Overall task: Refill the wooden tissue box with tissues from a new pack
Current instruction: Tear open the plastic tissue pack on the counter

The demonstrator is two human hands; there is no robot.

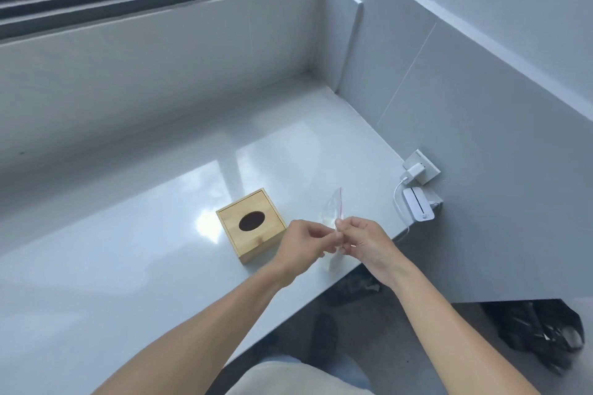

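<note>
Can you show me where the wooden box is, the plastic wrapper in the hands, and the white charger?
wooden tissue box (256, 236): head view, on its lid beside the oval hole.
plastic wrapper (333, 204): head view, on the clear upper part above the fingers.
white charger (414, 169): head view, on the plug body in the wall socket.

white charger (414, 169) in wall socket (423, 171) | white device (418, 208) on counter (128, 250)

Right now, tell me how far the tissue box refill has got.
Done: nothing visible yet. The wooden tissue box sits closed on the counter, its oval slot dark with no tissue showing. In hand: the left hand and right hand pinch a clear plastic wrapper between them. Left: getting tissues out and into the box.
</note>
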